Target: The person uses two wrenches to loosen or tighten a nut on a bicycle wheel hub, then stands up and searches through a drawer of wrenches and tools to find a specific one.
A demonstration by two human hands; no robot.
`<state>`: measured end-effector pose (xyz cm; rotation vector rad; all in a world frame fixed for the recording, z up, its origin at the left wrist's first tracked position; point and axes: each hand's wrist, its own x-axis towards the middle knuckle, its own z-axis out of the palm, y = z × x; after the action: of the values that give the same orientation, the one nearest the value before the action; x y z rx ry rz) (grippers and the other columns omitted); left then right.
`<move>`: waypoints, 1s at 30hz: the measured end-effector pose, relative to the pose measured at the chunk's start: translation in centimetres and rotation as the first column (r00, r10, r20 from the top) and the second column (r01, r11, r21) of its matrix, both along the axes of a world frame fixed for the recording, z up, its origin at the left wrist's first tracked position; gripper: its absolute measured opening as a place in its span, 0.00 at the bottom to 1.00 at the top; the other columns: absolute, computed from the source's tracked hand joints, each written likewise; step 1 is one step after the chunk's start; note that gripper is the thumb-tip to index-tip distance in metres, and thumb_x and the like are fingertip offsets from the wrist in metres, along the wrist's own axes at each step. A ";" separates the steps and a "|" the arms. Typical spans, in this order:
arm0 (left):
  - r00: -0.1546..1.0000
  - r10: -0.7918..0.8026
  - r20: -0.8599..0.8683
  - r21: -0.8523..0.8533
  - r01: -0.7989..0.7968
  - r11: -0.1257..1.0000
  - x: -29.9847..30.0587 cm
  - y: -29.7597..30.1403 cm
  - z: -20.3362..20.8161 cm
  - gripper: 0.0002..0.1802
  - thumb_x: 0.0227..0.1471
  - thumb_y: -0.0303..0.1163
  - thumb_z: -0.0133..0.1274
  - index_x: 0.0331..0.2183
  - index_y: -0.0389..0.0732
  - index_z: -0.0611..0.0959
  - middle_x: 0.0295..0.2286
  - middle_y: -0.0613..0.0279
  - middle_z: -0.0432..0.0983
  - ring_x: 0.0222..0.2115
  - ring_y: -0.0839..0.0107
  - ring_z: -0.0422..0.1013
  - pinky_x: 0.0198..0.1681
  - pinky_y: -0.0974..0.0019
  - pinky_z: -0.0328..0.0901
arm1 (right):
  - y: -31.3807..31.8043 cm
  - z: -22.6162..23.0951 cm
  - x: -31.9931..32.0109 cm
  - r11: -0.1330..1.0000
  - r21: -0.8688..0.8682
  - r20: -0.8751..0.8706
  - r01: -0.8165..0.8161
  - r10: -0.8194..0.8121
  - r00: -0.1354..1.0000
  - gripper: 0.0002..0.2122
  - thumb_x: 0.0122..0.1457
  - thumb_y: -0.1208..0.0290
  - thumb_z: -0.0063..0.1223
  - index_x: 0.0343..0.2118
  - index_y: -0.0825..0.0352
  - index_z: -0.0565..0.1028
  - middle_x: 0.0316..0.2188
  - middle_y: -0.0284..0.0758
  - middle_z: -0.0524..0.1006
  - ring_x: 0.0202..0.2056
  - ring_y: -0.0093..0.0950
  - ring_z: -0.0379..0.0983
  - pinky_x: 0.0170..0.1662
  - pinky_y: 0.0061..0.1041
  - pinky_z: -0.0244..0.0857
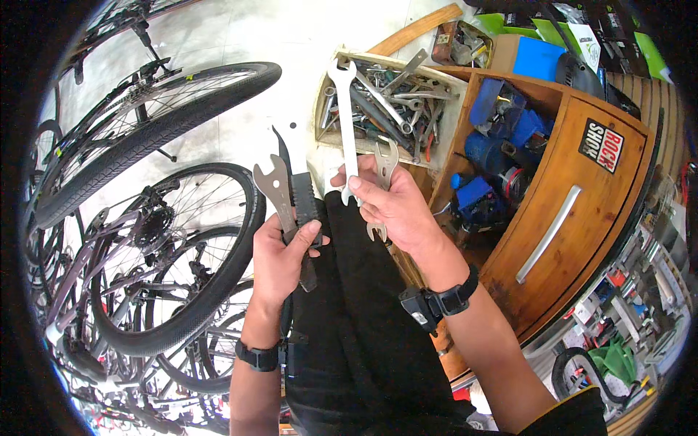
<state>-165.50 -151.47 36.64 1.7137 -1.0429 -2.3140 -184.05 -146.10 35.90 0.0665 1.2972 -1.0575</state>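
My left hand [283, 254] is closed around a flat grey open-ended wrench [274, 190] and a tool with a ribbed black handle [303, 195]; what kind of tool the black one is, I cannot make out. Beside it, my right hand [404, 214] grips a long silver spanner [347, 134], its open jaw pointing away from me. A smaller flat wrench [387, 163] is also in the right hand, partly hidden by the fingers. Just beyond the right hand is a pale tool drawer [455, 109], heaped with wrenches, pliers and other hand tools.
Bicycles with black tyres [178, 116] crowd the left side. At right stands a wooden cabinet [589, 196] with a metal handle; blue containers [496, 102] sit in its open compartment. A blue box [538, 57] rests on top. More parts and tools fill the lower right.
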 end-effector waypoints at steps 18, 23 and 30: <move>0.986 0.068 -0.155 -0.160 -0.093 0.983 -3.2 -4.3 8.1 0.09 0.54 0.27 0.55 0.37 0.33 0.77 0.26 0.64 0.77 0.25 0.78 0.73 0.25 0.78 0.67 | -2.0 9.0 0.1 0.982 -0.148 -0.210 -0.120 0.087 0.974 0.08 0.58 0.76 0.52 0.39 0.71 0.75 0.31 0.29 0.77 0.30 0.15 0.68 0.35 0.17 0.63; 0.981 -0.007 -0.193 -0.281 -0.048 0.959 -3.6 -6.7 10.1 0.10 0.54 0.30 0.56 0.35 0.33 0.77 0.26 0.64 0.77 0.24 0.80 0.72 0.25 0.78 0.66 | -2.6 12.1 0.4 0.959 -0.226 -0.230 -0.173 0.120 0.966 0.09 0.59 0.74 0.52 0.41 0.71 0.75 0.32 0.31 0.76 0.33 0.17 0.70 0.35 0.17 0.63; 0.971 0.044 -0.235 -0.297 -0.115 0.948 -4.5 -8.6 11.2 0.11 0.53 0.30 0.57 0.35 0.32 0.77 0.25 0.64 0.76 0.21 0.81 0.70 0.24 0.79 0.64 | -3.7 14.2 0.4 0.954 -0.231 -0.164 -0.190 0.154 0.974 0.10 0.58 0.74 0.54 0.41 0.72 0.75 0.31 0.29 0.76 0.30 0.15 0.68 0.34 0.16 0.63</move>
<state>-169.99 -160.08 47.81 1.3180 -1.1889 -2.0991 -183.67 -149.78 50.13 -0.3113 1.2664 -1.0791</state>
